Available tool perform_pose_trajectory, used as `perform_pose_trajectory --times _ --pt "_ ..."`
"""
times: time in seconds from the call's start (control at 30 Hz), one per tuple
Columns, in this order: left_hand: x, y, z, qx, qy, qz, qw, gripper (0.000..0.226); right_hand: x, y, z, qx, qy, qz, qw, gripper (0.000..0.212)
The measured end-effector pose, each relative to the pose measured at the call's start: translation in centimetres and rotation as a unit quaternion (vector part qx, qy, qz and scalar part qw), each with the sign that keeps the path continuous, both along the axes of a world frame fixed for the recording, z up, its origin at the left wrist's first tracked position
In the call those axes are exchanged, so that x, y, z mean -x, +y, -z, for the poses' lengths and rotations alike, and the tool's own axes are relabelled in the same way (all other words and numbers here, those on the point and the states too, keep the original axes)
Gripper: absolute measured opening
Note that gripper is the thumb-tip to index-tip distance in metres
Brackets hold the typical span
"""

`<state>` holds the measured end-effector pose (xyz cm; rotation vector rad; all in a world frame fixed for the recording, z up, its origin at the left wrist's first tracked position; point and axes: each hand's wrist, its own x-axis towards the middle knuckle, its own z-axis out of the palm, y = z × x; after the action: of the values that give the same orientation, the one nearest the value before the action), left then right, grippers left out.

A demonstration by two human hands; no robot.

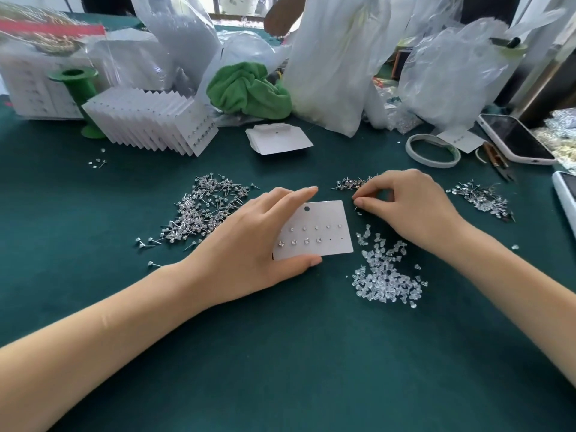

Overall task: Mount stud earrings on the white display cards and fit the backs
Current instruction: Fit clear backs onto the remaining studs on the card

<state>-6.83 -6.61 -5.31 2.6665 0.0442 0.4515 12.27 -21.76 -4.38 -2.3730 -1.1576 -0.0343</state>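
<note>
Left hand (249,244) pinning white display card (324,232) flat at frame centre, finger and thumb on its edges. Right hand (402,207) pinching at dark stud pile (352,183), whether one is held: cannot tell. Next: seat post square in bottom row's free holes. Green felt surface (296,353); clear backs (386,275) lower right, plastic bags (330,57) behind.

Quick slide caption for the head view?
Left hand holds a part-filled white card; right hand picks a stud.
</note>
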Motion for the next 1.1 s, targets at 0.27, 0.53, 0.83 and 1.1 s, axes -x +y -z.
perform_pose_trajectory --times 0.27,0.53,0.83,1.1 --pt "0.0 0.0 0.1 0.003 -0.006 -0.001 1.000 0.078 -0.3 0.0 0.1 -0.015 0.004 -0.003 1.000 0.006" --pt "0.0 0.1 0.1 0.006 -0.008 -0.002 1.000 0.077 -0.2 -0.3 0.0 -0.008 -0.021 -0.017 1.000 0.007" --pt "0.0 0.1 0.2 0.010 -0.003 -0.005 1.000 0.076 -0.6 -0.9 0.0 -0.002 0.003 -0.053 0.999 0.009" --pt "-0.1 0.1 0.2 0.015 -0.009 -0.008 1.000 0.077 0.5 -0.9 -1.9 -0.100 0.063 -0.070 0.990 0.014"
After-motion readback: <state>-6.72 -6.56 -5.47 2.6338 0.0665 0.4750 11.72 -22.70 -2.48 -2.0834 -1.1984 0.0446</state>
